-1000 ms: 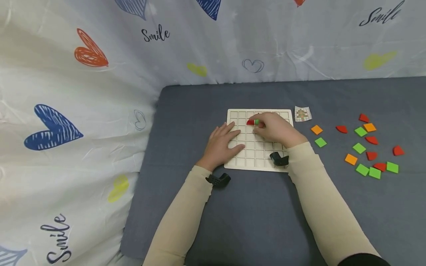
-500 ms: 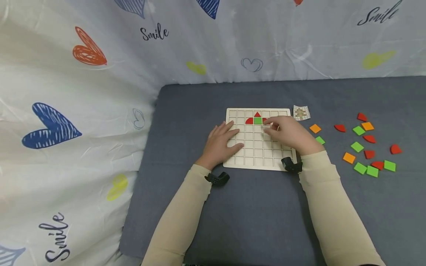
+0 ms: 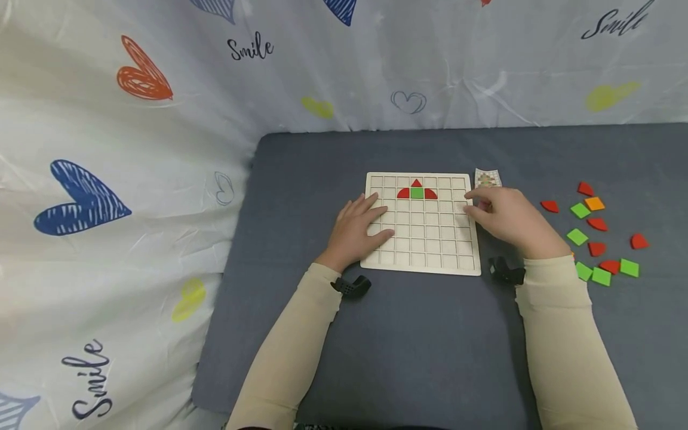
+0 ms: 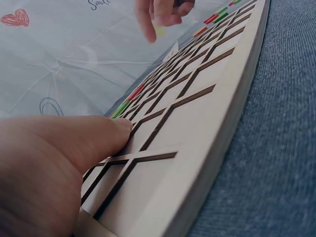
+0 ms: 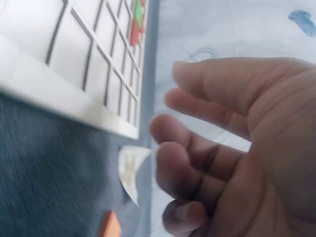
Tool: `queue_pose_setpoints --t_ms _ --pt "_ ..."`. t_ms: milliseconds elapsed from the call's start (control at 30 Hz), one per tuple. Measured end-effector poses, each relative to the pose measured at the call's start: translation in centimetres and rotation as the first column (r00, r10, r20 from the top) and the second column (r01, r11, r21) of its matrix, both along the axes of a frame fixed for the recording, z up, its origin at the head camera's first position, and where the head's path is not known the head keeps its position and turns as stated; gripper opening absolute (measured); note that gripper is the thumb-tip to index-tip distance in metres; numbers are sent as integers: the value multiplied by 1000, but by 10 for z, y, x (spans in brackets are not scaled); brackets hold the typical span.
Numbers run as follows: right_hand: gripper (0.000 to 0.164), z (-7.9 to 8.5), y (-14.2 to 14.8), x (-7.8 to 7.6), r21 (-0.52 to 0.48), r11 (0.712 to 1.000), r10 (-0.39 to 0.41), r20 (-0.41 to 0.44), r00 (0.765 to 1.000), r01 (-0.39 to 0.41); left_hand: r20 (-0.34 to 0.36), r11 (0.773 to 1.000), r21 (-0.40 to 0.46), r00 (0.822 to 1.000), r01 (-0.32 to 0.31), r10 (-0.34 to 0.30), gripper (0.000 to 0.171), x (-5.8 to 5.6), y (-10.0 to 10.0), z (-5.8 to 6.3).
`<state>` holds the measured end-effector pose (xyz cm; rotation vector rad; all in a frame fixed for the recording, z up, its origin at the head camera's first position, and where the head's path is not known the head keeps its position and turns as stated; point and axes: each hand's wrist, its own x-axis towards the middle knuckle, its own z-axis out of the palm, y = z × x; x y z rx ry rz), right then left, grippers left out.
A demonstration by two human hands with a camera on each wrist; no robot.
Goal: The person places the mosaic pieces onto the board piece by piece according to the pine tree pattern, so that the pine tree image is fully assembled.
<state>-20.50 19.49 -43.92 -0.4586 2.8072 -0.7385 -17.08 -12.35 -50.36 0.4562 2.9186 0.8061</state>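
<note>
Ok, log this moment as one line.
left grip: resting on grid board | right grip: empty, near board's right edge | board: green square between two red quarter-rounds, red triangle beyond

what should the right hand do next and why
Probably reach the right hand over to a loose green square and pick it up: that hand looks empty, the left hand rests on the grid board, and most of the board's cells are bare.
</note>
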Motion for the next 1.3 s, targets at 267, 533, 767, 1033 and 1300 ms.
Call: queue_pose_setpoints --t_ms 267,533,767,1033,1300 --pt "43 12 24 8 38 995 -94 66 993 91 11 1000 1 1000 -2 2 61 2 0 -2" --pt "41 12 53 8 19 987 -158 51 986 158 12 1000 8 1000 -10 9 61 2 0 -3" --pt "43 -2 64 1 49 976 -215 24 976 214 10 1000 24 1000 -13 13 61 4 1 -3" --pt "49 -19 59 -5 49 961 -275 69 959 272 0 1000 20 1000 -16 16 60 3 3 -1" --pt "41 -25 55 -8 47 965 -262 59 963 260 -4 1000 22 1000 -11 11 61 1 3 0"
